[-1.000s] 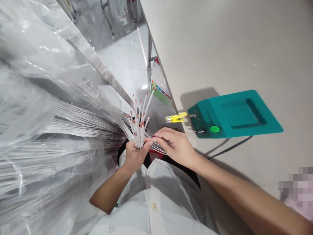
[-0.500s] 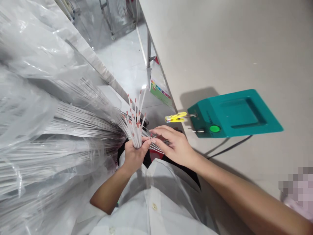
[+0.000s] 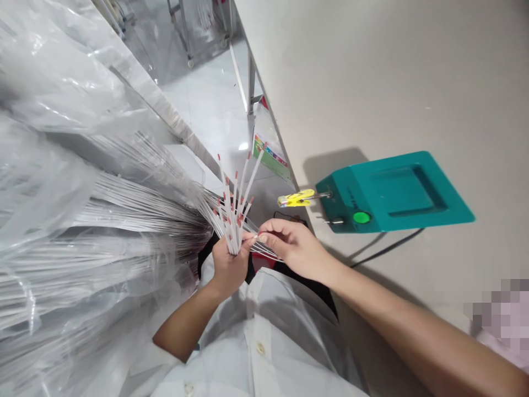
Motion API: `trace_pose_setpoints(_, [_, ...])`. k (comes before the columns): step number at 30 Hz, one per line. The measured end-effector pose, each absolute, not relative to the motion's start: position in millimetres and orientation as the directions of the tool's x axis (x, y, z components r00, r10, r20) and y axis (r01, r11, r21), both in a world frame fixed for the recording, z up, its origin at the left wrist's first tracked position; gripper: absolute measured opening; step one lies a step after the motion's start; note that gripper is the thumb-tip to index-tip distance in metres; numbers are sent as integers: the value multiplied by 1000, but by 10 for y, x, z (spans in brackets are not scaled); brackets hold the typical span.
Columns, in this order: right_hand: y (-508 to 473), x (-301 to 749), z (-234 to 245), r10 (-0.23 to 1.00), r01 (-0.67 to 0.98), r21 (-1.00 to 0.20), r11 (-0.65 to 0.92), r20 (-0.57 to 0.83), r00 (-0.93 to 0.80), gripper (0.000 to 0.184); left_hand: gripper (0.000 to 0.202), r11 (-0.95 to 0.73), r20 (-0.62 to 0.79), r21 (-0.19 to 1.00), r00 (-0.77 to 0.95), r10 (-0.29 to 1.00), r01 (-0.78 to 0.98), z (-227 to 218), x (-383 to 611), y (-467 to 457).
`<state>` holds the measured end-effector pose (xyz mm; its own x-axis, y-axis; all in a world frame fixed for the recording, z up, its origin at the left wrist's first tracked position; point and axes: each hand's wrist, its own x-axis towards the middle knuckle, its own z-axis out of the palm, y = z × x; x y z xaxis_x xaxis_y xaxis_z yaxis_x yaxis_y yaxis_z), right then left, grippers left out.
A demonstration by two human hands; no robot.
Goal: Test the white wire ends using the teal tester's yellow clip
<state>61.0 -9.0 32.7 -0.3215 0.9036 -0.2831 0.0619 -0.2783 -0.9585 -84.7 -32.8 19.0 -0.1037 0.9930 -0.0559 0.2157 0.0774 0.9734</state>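
My left hand (image 3: pixel 228 266) is closed round a fanned bunch of thin white wires with red tips (image 3: pixel 233 205), which point upward. My right hand (image 3: pixel 291 247) is beside it, its fingers pinched on wires at the base of the bunch, where the two hands touch. A large mass of the same white wires in clear plastic bags (image 3: pixel 82 220) lies to the left, and the wires run from it into my hands. A teal box with a green button (image 3: pixel 388 193) sits on the table to the right, with a yellow clip (image 3: pixel 295 199) at its left side.
The beige table (image 3: pixel 372 82) fills the upper right, its edge running diagonally. A black cable (image 3: pixel 384 249) leads from the teal box. A colourful package (image 3: pixel 270 154) stands on the floor below the table edge. Metal frame legs (image 3: pixel 194 33) stand far back.
The wire bunch in my left hand dipped and rose again, its tips fanning out more. My right hand's fingers curled tighter into a pinch at the bunch's base.
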Motion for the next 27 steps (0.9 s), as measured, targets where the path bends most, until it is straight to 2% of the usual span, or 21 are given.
trace_pose_setpoints(1, [-71, 626, 327, 831, -41, -898, -439, -388, -399, 23, 13, 61, -42, 974, -88, 995, 220, 183, -849, -334])
trace_pose_setpoints(3, [-32, 658, 315, 673, -157, -728, -667, -498, -547, 28, 14, 34, -23, 975, -51, 998, 219, 177, -857, -341])
trace_pose_setpoints(4, [-16, 669, 307, 626, -174, -673, -719, -519, -581, 30, 15, 33, -26, 976, -35, 999, 214, 179, -860, -342])
trace_pose_setpoints(6, [1, 674, 292, 647, -177, -678, -713, -539, -540, 31, 16, 82, -75, 976, -38, 996, 200, 188, -865, -338])
trace_pose_setpoints(9, [-17, 647, 280, 824, -125, -846, -518, -455, -338, 32, 18, 203, -189, 962, -95, 977, 181, 202, -867, -329])
trace_pose_setpoints(11, [-46, 631, 270, 927, 5, -962, -273, -264, -267, 30, 20, 239, -222, 956, -113, 968, 171, 200, -870, -326])
trace_pose_setpoints(13, [-72, 637, 252, 961, 197, -978, 62, 5, -276, 20, 20, 255, -240, 950, -101, 965, 181, 188, -881, -322])
trace_pose_setpoints(15, [-89, 664, 235, 910, 402, -840, 365, 232, -343, 18, 20, 271, -267, 942, -49, 962, 199, 170, -900, -308])
trace_pose_setpoints(16, [-93, 682, 231, 875, 493, -737, 462, 289, -388, 20, 19, 277, -280, 938, -13, 960, 210, 162, -911, -295])
trace_pose_setpoints(18, [-95, 723, 244, 828, 638, -529, 559, 324, -457, 21, 17, 270, -290, 936, 61, 955, 227, 155, -929, -256])
trace_pose_setpoints(20, [-89, 772, 292, 800, 720, -360, 593, 359, -480, 20, 14, 259, -284, 939, 83, 955, 228, 160, -927, -206])
trace_pose_setpoints(24, [-37, 926, 450, 737, 811, -125, 572, 512, -441, 21, 11, 300, -306, 945, 33, 951, 130, 185, -859, -100])
trace_pose_setpoints(27, [48, 1090, 545, 755, 863, 31, 505, 468, -459, 25, 24, 352, -353, 936, 44, 935, 21, 186, -792, -21])
